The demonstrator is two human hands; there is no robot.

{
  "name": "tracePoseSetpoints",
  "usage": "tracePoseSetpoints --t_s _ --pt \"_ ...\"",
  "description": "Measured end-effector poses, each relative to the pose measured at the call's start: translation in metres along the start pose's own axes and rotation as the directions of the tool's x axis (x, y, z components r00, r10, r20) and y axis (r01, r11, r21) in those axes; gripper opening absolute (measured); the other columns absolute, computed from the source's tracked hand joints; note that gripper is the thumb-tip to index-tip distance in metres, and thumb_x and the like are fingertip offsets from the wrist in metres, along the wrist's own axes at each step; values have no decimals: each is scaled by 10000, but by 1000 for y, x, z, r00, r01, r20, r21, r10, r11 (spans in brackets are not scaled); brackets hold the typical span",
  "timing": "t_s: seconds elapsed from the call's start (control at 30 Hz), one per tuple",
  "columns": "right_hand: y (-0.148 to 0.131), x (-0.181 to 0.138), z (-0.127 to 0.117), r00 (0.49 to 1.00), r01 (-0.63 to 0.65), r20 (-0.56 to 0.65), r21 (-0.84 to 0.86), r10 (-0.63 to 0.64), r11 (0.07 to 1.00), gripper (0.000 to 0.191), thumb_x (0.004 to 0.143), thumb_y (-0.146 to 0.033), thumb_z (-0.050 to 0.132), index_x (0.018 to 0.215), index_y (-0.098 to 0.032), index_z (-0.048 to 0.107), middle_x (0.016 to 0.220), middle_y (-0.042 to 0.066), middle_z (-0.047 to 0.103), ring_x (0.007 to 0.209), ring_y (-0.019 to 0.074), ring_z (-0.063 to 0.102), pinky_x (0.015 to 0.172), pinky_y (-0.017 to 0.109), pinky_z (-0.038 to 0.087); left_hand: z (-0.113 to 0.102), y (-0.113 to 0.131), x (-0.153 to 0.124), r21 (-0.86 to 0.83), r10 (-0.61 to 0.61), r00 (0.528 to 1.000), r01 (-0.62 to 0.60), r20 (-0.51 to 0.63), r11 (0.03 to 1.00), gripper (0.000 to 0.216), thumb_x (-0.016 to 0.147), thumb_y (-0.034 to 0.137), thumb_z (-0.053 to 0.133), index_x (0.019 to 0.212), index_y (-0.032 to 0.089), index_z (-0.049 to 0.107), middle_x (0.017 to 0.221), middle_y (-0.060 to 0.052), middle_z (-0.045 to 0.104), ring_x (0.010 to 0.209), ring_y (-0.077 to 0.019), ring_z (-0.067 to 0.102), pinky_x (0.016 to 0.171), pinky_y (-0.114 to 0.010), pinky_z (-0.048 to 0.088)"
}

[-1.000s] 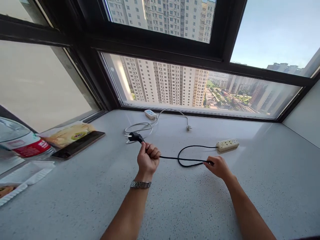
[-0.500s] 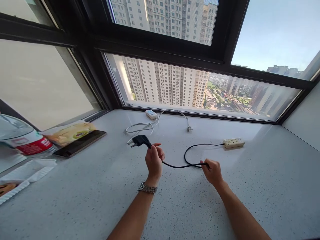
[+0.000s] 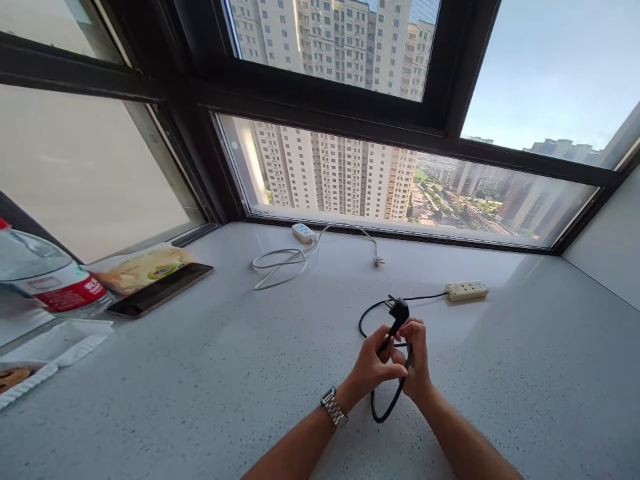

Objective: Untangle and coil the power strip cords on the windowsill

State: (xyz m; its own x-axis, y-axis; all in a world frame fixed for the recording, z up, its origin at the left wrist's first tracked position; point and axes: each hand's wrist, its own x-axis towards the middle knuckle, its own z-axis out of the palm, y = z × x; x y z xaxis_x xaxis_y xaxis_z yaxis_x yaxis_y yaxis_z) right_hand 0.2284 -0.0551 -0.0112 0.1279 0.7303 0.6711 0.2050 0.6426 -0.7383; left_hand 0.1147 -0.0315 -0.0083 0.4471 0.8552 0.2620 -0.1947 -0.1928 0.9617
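My left hand [image 3: 371,365], with a metal watch at the wrist, is closed on the black power cord just below its plug [image 3: 399,309]. The plug's prongs point up and to the left. Close against it on the right, my right hand [image 3: 416,363] is closed on the same black power cord [image 3: 387,417], which hangs in a loop below both hands. Beyond the hands the cord curves over the counter to a cream power strip [image 3: 467,291] lying at the right. Some fingers are hidden behind the cord and each other.
A white power strip [image 3: 303,232] with a coiled white cord [image 3: 280,253] lies by the window. At left are a dark phone [image 3: 161,289], a yellow packet [image 3: 145,268], a bottle with a red label [image 3: 75,293] and a white tray [image 3: 83,338] holding cookies. Dark window frames border the counter.
My left hand has moved right with the plug, bringing it beside my right hand. The cord stretched between them now hangs in a loop. The plug has turned upward.
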Motion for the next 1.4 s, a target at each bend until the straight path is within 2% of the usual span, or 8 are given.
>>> tracePoseSetpoints --t_s 0.17,0.37,0.73,0.83,0.97,1.17,1.3,1.4 --pt "-3 -5 1 991 -127 58 182 118 975 607 827 -520 588 1307 -265 318 1251 123 404 1101 287 500 882 466 465 -2 7 2 74 51 996 -56 68 996 639 604 678 699 916 126 620 632 59 299 575 -86 224 516 -229 195" --pt "8 -10 -3 978 -210 79 376 195 903 684 770 -535 655 1330 -315 331 1347 114 423 1148 301 506 915 483 456 -14 7 7 126 -72 980 49 184 991 449 745 502 594 947 105 649 612 52 309 568 -97 264 525 -233 218" --pt "8 -9 -3 966 -240 157 253 205 937 900 797 -667 574 1487 -269 153 1471 150 331 1303 339 403 1017 494 415 -6 1 8 434 76 986 -6 -145 901 208 795 346 575 823 148 633 536 63 399 506 -90 328 509 -218 271" --pt "20 -5 -9 969 -139 215 62 122 988 936 760 -785 491 1480 -247 233 1503 139 280 1385 350 266 1105 531 287 -6 11 8 309 122 956 -35 -267 950 268 808 424 575 846 161 603 557 56 439 494 -89 351 494 -214 280" --pt "36 3 -17 932 -28 350 -194 96 981 1050 679 -854 478 1482 -210 277 1503 167 288 1389 374 246 1090 541 303 3 34 1 -82 -40 984 26 -174 996 400 798 572 580 809 177 518 490 95 338 408 -60 259 414 -193 247" --pt "29 9 -11 877 170 480 -239 -36 956 881 730 -861 364 1282 -202 558 1242 147 582 1256 325 441 1063 476 323 15 91 -2 -554 -196 972 93 -131 827 500 661 575 743 824 194 463 500 137 217 377 -20 119 330 -132 161" --pt "27 19 -21 857 180 514 -251 -27 951 702 813 -807 309 817 -200 661 718 49 639 708 191 590 844 357 421 2 144 7 -565 -112 966 -42 -235 824 480 635 487 804 842 187 492 501 137 201 372 -19 131 319 -117 175" --pt "35 32 -46 915 143 401 -403 34 904 679 873 -751 296 677 -186 618 622 33 598 620 162 535 731 311 400 -18 171 16 -431 40 896 -251 -442 867 406 668 419 795 834 182 510 493 133 203 360 -21 155 322 -115 178"
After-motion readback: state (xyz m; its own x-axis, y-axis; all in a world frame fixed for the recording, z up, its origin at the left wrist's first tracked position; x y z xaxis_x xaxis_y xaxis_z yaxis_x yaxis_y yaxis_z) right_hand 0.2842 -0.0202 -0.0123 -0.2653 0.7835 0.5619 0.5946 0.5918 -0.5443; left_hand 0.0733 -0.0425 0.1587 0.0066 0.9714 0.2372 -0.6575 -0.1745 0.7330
